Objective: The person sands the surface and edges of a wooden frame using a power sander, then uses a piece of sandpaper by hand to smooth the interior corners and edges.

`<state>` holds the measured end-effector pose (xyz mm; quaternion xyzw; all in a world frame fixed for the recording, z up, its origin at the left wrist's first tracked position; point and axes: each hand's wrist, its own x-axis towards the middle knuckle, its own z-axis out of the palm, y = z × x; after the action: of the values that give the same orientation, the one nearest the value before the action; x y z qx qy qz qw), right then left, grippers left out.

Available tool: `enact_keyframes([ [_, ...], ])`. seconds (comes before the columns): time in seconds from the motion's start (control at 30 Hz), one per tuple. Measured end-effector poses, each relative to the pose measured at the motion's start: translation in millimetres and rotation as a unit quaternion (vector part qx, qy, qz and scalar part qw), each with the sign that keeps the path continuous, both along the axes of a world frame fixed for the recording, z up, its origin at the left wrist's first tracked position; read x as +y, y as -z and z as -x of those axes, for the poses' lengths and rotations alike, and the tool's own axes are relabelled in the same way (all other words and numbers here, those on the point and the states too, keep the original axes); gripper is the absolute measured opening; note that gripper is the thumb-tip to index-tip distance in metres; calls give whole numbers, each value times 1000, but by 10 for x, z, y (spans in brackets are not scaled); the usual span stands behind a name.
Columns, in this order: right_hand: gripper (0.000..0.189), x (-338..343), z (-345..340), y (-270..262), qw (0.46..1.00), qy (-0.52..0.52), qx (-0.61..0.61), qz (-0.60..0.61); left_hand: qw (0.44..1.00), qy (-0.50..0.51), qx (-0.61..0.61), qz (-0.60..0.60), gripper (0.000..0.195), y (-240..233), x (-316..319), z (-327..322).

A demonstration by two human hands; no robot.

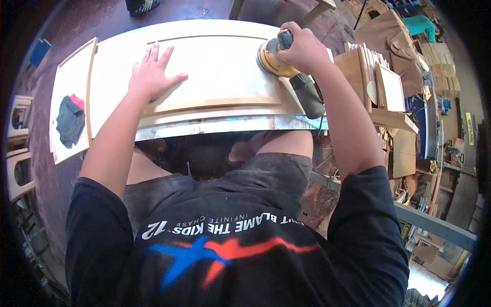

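Note:
In my right hand [305,50] is a yellow and black random orbital sander [278,57], gripped by its top. Its round pad rests at the right end of a framed pale wooden panel [222,69], and its black dust canister [307,96] points towards me. My left hand [153,75] lies with spread fingers on the left part of the same panel and holds nothing. Beneath the panel are other pale boards on a workbench, whose paint-marked edge [215,126] faces me. The sander hides the panel's upper right corner.
On the left, a dark cloth with a red part [71,121] lies on another framed panel [73,73]. Stacked wooden panels [391,86] stand to the right, near a brown cover [391,46]. A person in green [420,28] bends at the far upper right. Beyond the bench, a shoe [144,7] shows.

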<state>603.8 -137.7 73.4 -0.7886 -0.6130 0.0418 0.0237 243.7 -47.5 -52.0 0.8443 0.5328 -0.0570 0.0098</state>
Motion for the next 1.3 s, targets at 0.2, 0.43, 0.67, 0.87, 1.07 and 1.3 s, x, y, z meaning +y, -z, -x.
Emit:
enact_keyframes([
  [0.2, 67, -181, -12, 0, 998, -35, 36, 46, 1000, -1, -8, 3, 102, -35, -38, -27],
  [0.43, 69, -226, -45, 22, 1000, -3, 9, -23, 1000, 6, -6, -16, 101, 16, 0, -1],
  [0.67, 70, -309, -85, 45, 1000, -19, 7, -8, 1000, 1, 17, -14, 102, -38, -20, -43],
  [0.87, 70, -413, -111, 57, 999, -30, 31, 4, 1000, 0, 12, 1, 101, -68, -17, -66],
  [1.07, 72, -355, -149, 3, 1000, -7, 20, -1, 1000, 5, -7, -18, 101, 28, 18, -26],
  [1.3, 69, -579, -295, 4, 999, -32, 33, 26, 1000, 6, 12, -13, 102, -19, 5, -30],
])
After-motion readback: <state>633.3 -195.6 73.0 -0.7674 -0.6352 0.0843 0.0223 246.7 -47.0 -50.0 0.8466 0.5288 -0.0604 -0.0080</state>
